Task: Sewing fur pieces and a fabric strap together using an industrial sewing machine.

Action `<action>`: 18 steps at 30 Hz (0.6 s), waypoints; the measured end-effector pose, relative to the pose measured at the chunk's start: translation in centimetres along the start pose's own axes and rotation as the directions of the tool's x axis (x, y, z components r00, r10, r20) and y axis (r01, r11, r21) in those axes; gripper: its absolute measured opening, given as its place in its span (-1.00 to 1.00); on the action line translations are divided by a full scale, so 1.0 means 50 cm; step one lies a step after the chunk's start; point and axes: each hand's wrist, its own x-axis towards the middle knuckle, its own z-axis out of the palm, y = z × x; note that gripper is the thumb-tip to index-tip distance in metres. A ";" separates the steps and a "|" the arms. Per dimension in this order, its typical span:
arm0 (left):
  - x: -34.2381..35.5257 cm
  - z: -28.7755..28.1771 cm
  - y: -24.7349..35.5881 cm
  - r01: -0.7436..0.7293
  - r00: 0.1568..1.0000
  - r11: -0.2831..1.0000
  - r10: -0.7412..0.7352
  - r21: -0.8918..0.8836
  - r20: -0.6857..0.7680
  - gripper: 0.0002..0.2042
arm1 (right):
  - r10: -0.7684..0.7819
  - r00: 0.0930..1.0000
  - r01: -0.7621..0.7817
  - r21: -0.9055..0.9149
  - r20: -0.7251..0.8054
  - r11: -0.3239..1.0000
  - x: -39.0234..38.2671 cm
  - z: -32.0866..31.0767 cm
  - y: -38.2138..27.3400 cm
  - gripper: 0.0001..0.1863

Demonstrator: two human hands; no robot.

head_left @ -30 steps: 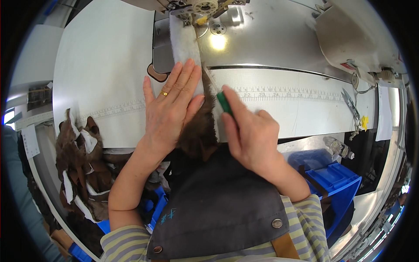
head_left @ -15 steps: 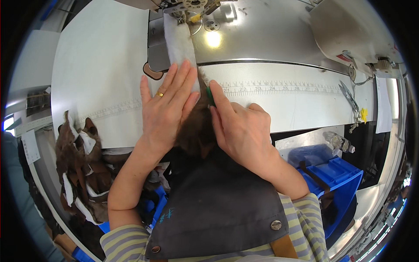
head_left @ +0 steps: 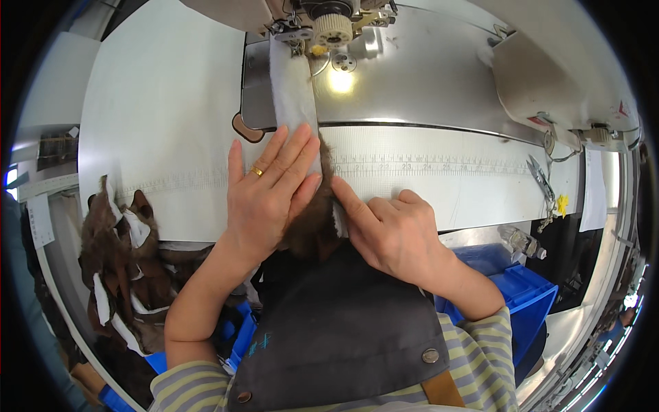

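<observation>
My left hand (head_left: pixel 268 196) lies with fingers stretched out on a white soft strip (head_left: pixel 294 89), which runs up to the presser foot of a sewing machine (head_left: pixel 333 27). Under and beside that strip is a brown fur piece (head_left: pixel 319 213), hanging over the table's near edge toward my apron. My right hand (head_left: pixel 395 230) is against the fur's right edge. Its index finger points along that edge and the other fingers are curled in; what they grip, if anything, is hidden. A pale, jagged-edged bit (head_left: pixel 340 220) shows by the right thumb.
The white table (head_left: pixel 158 103) carries a printed ruler scale. Thread snips (head_left: pixel 540 177) lie at its right end. More brown fur pieces with white strips (head_left: pixel 127 275) hang at the left edge. A blue bin (head_left: pixel 525 295) and a plastic bottle (head_left: pixel 522 242) are at lower right.
The view has tilted, showing more of the machine. My right index finger has slid down the fur's edge. The green item under it earlier no longer shows. My left hand still presses the strip.
</observation>
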 end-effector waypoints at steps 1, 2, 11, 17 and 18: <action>-0.002 0.002 -0.002 -0.006 1.000 1.000 0.006 0.009 -0.013 -0.62 | -0.008 1.000 0.008 -0.005 0.005 1.000 0.001 0.000 0.001 -0.41; -0.003 0.003 -0.004 -0.011 1.000 1.000 0.011 0.019 -0.027 -0.63 | -0.003 1.000 0.003 0.008 0.000 1.000 0.003 -0.001 0.002 -0.40; 0.056 0.004 -0.034 -0.018 0.998 1.000 0.019 0.016 -0.064 -0.65 | -0.008 0.999 0.008 0.014 -0.040 1.000 0.058 0.001 0.035 -0.46; 0.087 0.029 -0.063 -0.016 0.995 1.000 0.017 0.015 -0.103 -0.65 | -0.021 1.000 0.020 0.043 0.009 0.999 0.075 -0.008 0.051 -0.49; 0.094 0.033 -0.068 -0.020 0.995 1.000 0.022 0.014 -0.096 -0.65 | -0.017 1.000 0.016 0.032 0.026 0.999 0.076 -0.009 0.052 -0.50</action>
